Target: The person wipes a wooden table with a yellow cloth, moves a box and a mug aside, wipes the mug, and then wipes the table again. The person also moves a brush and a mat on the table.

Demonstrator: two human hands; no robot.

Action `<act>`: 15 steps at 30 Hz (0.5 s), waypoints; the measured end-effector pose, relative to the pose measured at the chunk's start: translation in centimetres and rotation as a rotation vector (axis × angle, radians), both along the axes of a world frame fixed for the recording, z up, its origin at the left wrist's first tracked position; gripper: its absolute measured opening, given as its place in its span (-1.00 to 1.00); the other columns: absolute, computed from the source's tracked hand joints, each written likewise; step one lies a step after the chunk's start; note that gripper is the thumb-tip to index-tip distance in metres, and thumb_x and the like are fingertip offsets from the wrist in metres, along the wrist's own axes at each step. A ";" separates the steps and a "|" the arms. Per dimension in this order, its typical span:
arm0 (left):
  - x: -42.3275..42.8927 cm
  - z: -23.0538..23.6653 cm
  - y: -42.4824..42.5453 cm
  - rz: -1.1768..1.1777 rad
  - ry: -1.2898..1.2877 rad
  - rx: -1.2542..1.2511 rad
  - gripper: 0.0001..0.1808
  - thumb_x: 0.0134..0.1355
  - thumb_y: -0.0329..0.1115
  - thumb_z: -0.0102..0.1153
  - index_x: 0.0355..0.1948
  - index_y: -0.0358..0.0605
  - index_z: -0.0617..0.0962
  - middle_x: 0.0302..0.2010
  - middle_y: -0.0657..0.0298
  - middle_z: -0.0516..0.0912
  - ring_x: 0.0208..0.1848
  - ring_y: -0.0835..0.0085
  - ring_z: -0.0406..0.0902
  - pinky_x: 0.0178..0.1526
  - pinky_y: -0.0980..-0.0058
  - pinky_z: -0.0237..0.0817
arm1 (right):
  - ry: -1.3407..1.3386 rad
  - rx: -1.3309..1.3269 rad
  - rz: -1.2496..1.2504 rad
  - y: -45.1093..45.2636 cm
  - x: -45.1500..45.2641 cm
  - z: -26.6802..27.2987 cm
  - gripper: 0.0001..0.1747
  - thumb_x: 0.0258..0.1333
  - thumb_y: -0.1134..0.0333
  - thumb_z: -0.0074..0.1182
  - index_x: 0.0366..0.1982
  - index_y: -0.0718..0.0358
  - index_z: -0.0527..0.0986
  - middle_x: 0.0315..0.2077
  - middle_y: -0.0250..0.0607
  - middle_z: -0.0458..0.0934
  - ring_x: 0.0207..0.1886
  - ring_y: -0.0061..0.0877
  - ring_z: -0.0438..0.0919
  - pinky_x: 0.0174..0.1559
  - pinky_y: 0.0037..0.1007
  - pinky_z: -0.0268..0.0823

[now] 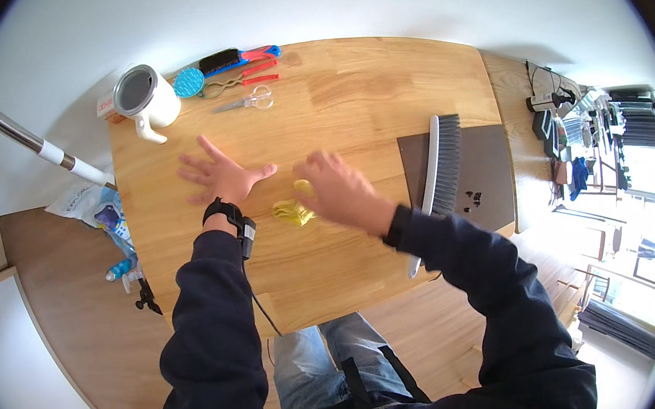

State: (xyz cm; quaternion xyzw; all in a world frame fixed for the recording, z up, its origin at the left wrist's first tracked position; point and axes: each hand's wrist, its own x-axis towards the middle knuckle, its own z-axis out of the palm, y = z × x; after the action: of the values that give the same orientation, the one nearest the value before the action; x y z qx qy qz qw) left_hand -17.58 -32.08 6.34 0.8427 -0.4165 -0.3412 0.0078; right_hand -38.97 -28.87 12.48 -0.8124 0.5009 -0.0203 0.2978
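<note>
My left hand [224, 177] is spread over the left part of the wooden table [373, 284], fingers apart and holding nothing. My right hand [341, 194] is blurred, its fingers bent beside a crumpled yellow cloth [293, 211]. Whether those fingers touch the cloth or pinch part of it cannot be told. To the right, a long-bristled hand brush [444, 161] with a pale handle lies partly on a dark mat [488, 156]. Several small black bits [472, 199] rest on that mat. Scissors [252, 100] with clear handles lie beyond my left hand.
A white lidded mug [162, 105] stands at the back left. Near it are a round turquoise brush [189, 83], red-handled tongs [259, 79] and a blue-and-red brush [220, 62]. A metal-and-white pole [49, 152] slants in at the left. A cable [263, 308] hangs over the front edge.
</note>
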 end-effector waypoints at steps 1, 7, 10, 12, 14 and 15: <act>0.1 0.3 0.1 0.002 0.008 -0.007 0.79 -0.29 0.44 0.62 0.61 0.17 -0.46 0.58 -0.33 -0.62 0.60 -0.39 -0.70 0.30 -0.75 -0.37 | 0.055 -0.007 0.059 2.4 0.0 0.0 -0.46 0.23 0.12 0.26 0.19 0.13 0.49 0.15 0.06 0.41 0.20 0.02 0.46 0.13 -0.03 0.48; -0.8 -0.7 1.0 -0.026 -0.049 -0.119 0.70 -0.22 0.43 0.58 0.64 0.19 -0.36 0.60 -0.32 -0.55 0.61 -0.39 -0.64 0.32 -0.73 -0.38 | 0.173 -0.438 0.277 7.4 -1.4 -3.0 -0.46 0.11 0.41 0.19 0.18 0.20 0.48 0.21 0.05 0.39 0.29 0.11 0.37 -0.03 -0.25 0.65; -1.9 -1.0 2.0 -0.028 -0.124 -0.208 0.55 -0.15 0.42 0.54 0.66 0.18 -0.17 0.64 -0.21 -0.41 0.65 -0.30 -0.53 0.36 -0.70 -0.38 | 0.072 -0.430 0.251 7.3 -1.7 -2.7 -0.46 0.09 0.46 0.16 0.18 0.18 0.49 0.18 0.01 0.41 0.28 0.03 0.40 -0.05 -0.28 0.66; -1.3 -3.5 2.8 0.030 -0.159 -0.419 0.22 0.11 0.37 0.36 0.63 0.14 0.06 0.66 -0.16 -0.25 0.67 -0.22 -0.42 0.40 -0.64 -0.43 | 0.025 -0.445 0.291 6.3 -1.8 -2.8 -0.47 0.11 0.44 0.16 0.17 0.17 0.51 0.16 -0.04 0.43 0.26 -0.04 0.42 -0.07 -0.30 0.66; -1.7 -4.8 3.0 0.092 -0.170 -0.501 0.06 0.22 0.30 0.27 0.61 0.12 0.14 0.66 -0.12 -0.17 0.67 -0.19 -0.36 0.43 -0.60 -0.45 | -0.003 -0.380 0.285 5.1 -2.6 -3.7 -0.48 0.12 0.44 0.15 0.17 0.13 0.53 0.13 -0.10 0.44 0.24 -0.09 0.44 -0.10 -0.32 0.66; -2.1 -5.0 3.0 0.125 -0.174 -0.535 -0.02 0.28 0.26 0.22 0.60 0.11 0.18 0.66 -0.10 -0.14 0.68 -0.17 -0.33 0.44 -0.57 -0.46 | -0.017 -0.341 0.286 4.5 -2.8 -3.7 -0.49 0.12 0.44 0.14 0.17 0.11 0.54 0.12 -0.13 0.45 0.22 -0.12 0.46 -0.11 -0.33 0.66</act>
State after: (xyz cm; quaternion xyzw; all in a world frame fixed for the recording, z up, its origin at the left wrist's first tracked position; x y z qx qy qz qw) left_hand -19.70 -29.12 1.34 0.8608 -0.4381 -0.1442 0.2149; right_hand -41.81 -24.37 8.80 -0.9135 0.3676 -0.0690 0.1602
